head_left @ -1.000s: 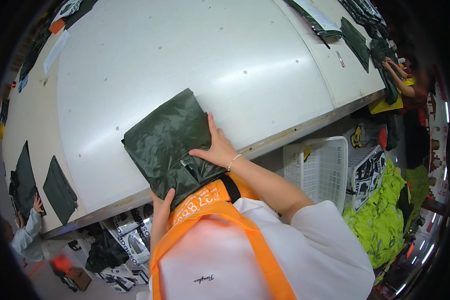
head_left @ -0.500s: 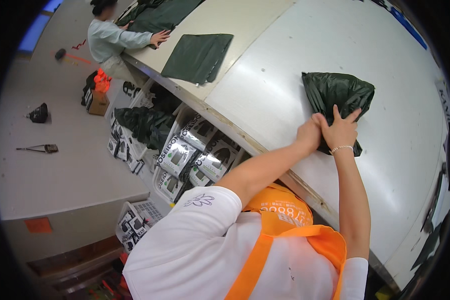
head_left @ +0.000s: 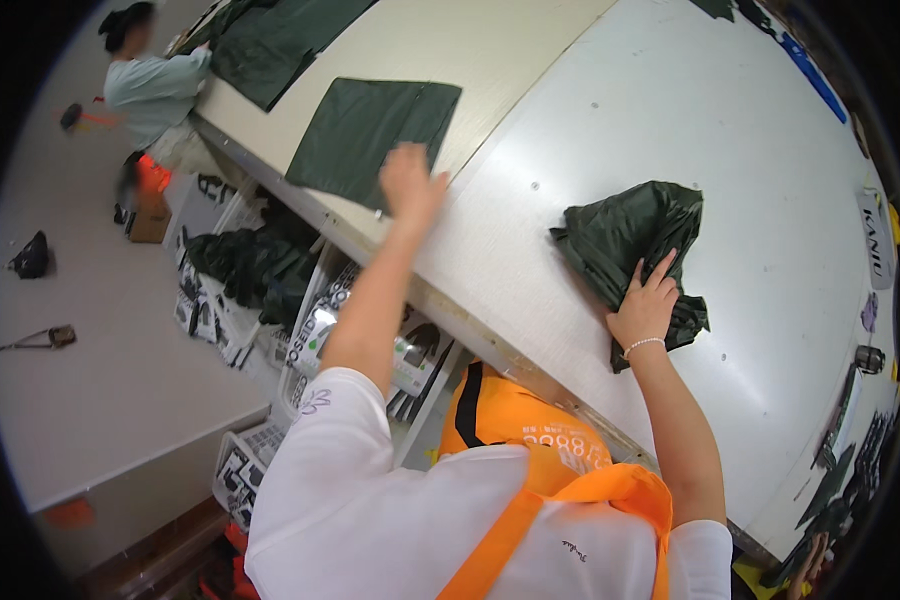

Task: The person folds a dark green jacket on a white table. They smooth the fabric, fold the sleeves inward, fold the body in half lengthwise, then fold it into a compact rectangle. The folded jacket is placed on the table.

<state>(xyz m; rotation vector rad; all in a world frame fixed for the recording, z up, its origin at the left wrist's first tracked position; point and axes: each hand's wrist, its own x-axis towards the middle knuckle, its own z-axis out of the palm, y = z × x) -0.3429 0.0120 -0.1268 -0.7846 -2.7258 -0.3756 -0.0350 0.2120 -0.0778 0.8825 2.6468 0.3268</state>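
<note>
The long white table (head_left: 690,130) takes up most of the room, running off diagonally from the person in the white shirt and orange vest. On it, toward their left, lies a flat dark green fabric panel (head_left: 365,125), roughly rectangular, its long axis slanting up and away along the table, its near corner close to the table's front edge. The left hand (head_left: 410,185) reaches out over that near corner with fingers spread open; whether it is actually touching the cloth I can't quite tell from here.

To the right sits a crumpled dark green bundle (head_left: 630,240), bunched rather than folded, stretching from upper right down toward the person. The right hand (head_left: 648,305) presses on its near end, fingers splayed flat, pinning it rather than clutching it.

The risk, as I see it: with both arms stretched wide apart, the slippery-looking bundle could spring loose under that light press. The flat panel, sitting so near the edge, could be dragged off onto the shelves of packaged stock (head_left: 320,320) below if pulled carelessly.
</note>
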